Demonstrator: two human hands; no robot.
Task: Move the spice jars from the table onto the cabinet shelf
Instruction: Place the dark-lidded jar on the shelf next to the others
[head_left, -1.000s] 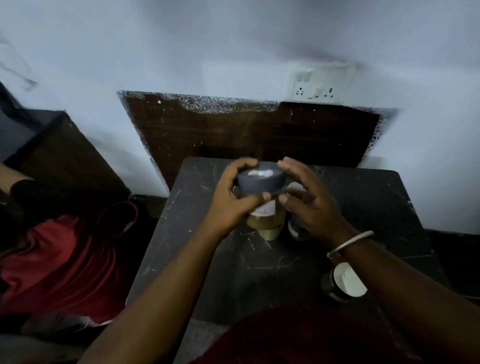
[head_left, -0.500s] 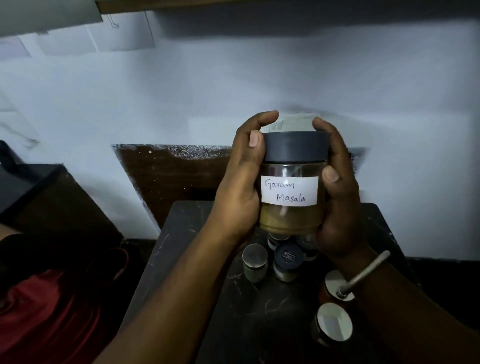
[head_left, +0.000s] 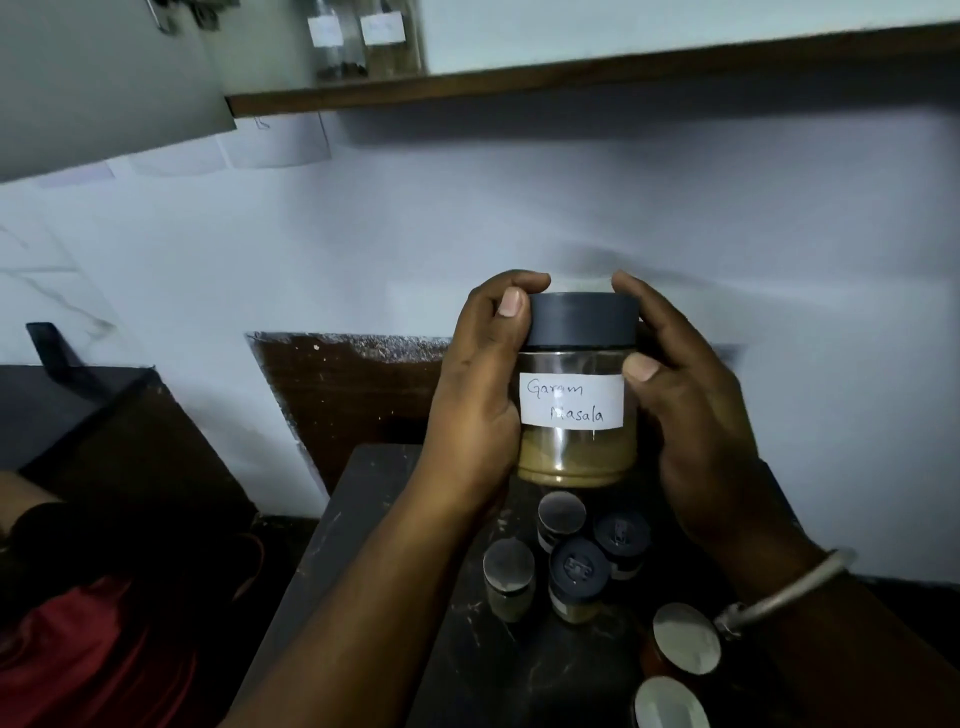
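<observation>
Upright grey-lidded "Garam Masala" jar

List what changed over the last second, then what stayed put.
The Garam Masala jar went from near the table up to mid-air toward the shelf; the view tilted up with it. Left hand and right hand kept their grip. The small jars below stayed put.
</observation>
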